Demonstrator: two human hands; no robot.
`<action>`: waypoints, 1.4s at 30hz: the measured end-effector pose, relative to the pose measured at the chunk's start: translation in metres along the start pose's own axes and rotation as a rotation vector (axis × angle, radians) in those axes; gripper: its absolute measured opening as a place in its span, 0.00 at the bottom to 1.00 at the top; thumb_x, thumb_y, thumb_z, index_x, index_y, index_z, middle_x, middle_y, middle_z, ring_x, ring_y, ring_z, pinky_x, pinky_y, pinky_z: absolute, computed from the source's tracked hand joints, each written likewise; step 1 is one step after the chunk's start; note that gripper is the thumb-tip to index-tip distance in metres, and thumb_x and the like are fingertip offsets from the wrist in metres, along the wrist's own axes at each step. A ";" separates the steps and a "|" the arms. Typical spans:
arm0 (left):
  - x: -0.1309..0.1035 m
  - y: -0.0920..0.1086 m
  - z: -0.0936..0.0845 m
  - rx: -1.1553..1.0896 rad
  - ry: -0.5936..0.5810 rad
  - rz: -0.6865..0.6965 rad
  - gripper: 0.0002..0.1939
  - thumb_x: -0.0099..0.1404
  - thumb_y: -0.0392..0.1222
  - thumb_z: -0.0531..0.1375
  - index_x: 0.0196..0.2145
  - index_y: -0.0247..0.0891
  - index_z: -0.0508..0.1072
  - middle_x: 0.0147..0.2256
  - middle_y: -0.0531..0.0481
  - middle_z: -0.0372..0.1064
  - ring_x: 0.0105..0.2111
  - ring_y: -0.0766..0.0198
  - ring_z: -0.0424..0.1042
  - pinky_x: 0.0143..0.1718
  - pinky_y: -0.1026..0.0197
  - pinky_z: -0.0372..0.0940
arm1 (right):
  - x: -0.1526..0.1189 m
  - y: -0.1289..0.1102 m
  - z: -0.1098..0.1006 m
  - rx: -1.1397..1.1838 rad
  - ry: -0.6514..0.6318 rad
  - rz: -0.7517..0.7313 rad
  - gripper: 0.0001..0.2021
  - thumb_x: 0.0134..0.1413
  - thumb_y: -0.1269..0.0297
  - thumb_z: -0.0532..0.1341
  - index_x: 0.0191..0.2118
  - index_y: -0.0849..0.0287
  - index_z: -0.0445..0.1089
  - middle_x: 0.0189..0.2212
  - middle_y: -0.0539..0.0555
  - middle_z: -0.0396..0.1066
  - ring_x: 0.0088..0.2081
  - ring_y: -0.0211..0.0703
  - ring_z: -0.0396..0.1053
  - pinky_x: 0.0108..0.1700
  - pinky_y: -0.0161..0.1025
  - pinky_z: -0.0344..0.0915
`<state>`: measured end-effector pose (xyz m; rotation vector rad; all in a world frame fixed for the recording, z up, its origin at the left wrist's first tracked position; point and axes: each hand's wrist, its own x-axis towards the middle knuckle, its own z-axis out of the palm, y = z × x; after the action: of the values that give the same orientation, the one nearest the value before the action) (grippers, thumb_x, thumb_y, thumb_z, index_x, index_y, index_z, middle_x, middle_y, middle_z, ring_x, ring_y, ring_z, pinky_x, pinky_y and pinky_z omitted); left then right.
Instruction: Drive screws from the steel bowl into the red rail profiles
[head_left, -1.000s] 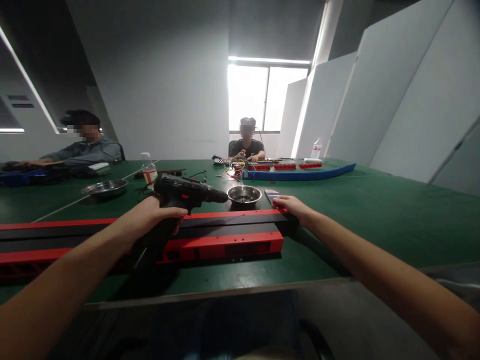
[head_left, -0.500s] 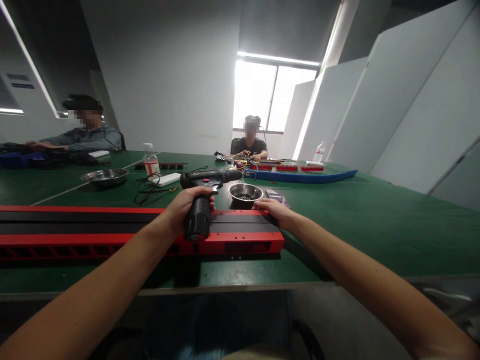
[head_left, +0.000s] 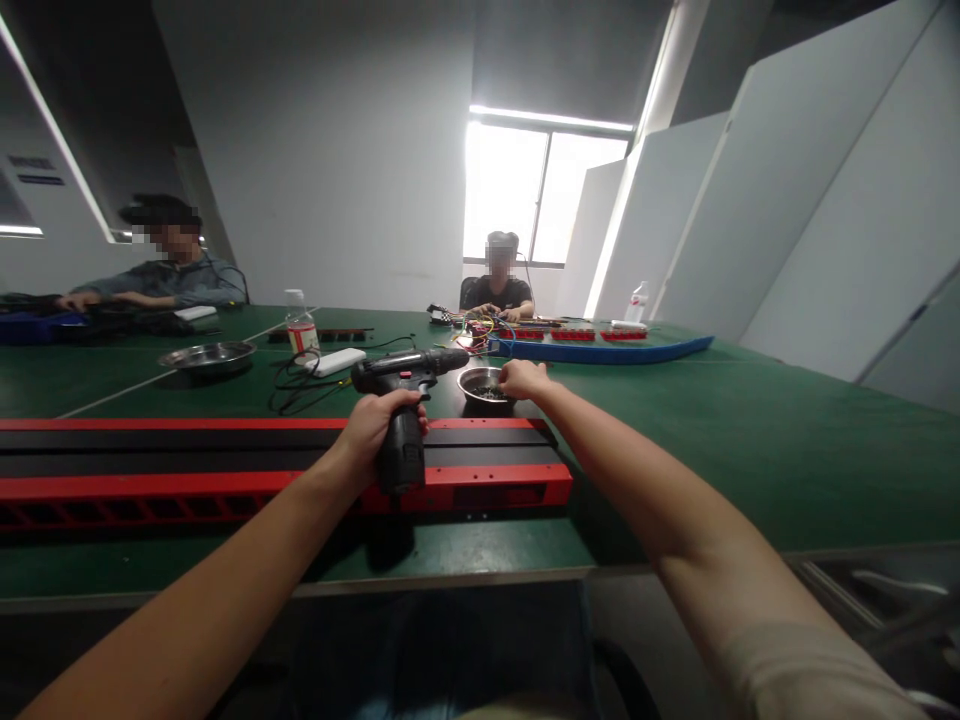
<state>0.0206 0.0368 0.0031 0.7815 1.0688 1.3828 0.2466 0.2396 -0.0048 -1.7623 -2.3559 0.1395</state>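
My left hand (head_left: 373, 425) is wrapped round the grip of a black cordless drill (head_left: 401, 445), whose chuck points right. The drill is held over a long red housing (head_left: 517, 490) with a dark top, lying along the table's front. My right hand (head_left: 527, 379) is at the right rim of a small steel bowl (head_left: 471, 396) that holds small dark parts, too small to name. Its fingers are bent down together into the bowl; what they grip, if anything, is hidden.
A wide steel bowl (head_left: 210, 357), a bottle (head_left: 301, 328), a white box (head_left: 339, 362) and a black cable (head_left: 289, 390) stand left on the green table (head_left: 750, 450). Beyond lie a long blue strip (head_left: 600, 353) and red parts (head_left: 572, 336). Two people sit across.
My right hand has moved from the far edge of the red housing up to the small bowl, fingers now in it. The drill has shifted slightly down and tilted a little.
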 end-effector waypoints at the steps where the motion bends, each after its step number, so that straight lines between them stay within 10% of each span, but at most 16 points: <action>1: 0.000 0.000 0.000 -0.012 0.006 0.001 0.08 0.57 0.38 0.65 0.25 0.31 0.73 0.21 0.46 0.70 0.18 0.66 0.70 0.19 0.66 0.66 | 0.003 -0.005 0.002 -0.013 -0.009 -0.011 0.10 0.50 0.60 0.68 0.38 0.55 0.80 0.43 0.62 0.78 0.49 0.60 0.71 0.57 0.57 0.57; 8: -0.006 0.001 0.003 0.010 0.020 0.008 0.08 0.58 0.38 0.64 0.25 0.30 0.73 0.21 0.46 0.71 0.18 0.66 0.70 0.19 0.66 0.65 | 0.016 -0.022 0.012 0.052 -0.186 -0.097 0.14 0.46 0.57 0.71 0.41 0.54 0.80 0.41 0.60 0.77 0.50 0.62 0.71 0.58 0.62 0.57; 22: -0.009 0.004 0.007 0.061 0.035 0.008 0.07 0.58 0.36 0.63 0.24 0.30 0.73 0.20 0.46 0.70 0.16 0.66 0.69 0.18 0.66 0.64 | 0.016 -0.014 0.008 0.206 -0.270 -0.380 0.33 0.38 0.83 0.65 0.54 0.56 0.76 0.47 0.52 0.79 0.44 0.48 0.74 0.46 0.35 0.68; 32: -0.007 0.002 0.006 0.105 0.028 0.014 0.07 0.59 0.36 0.64 0.26 0.30 0.73 0.20 0.46 0.71 0.17 0.65 0.70 0.18 0.66 0.65 | 0.011 -0.018 -0.003 0.163 -0.154 -0.167 0.05 0.45 0.72 0.68 0.32 0.64 0.79 0.28 0.57 0.76 0.31 0.46 0.72 0.33 0.38 0.66; 42: -0.010 0.002 0.005 0.092 -0.007 0.006 0.07 0.56 0.37 0.66 0.26 0.29 0.74 0.22 0.45 0.72 0.19 0.64 0.72 0.19 0.66 0.65 | -0.041 0.017 -0.026 0.760 0.048 -0.193 0.07 0.52 0.64 0.69 0.33 0.63 0.77 0.29 0.58 0.77 0.27 0.39 0.69 0.29 0.35 0.63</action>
<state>0.0251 0.0284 0.0083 0.8565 1.1321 1.3424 0.2795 0.2041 0.0130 -1.1490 -2.0138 0.8232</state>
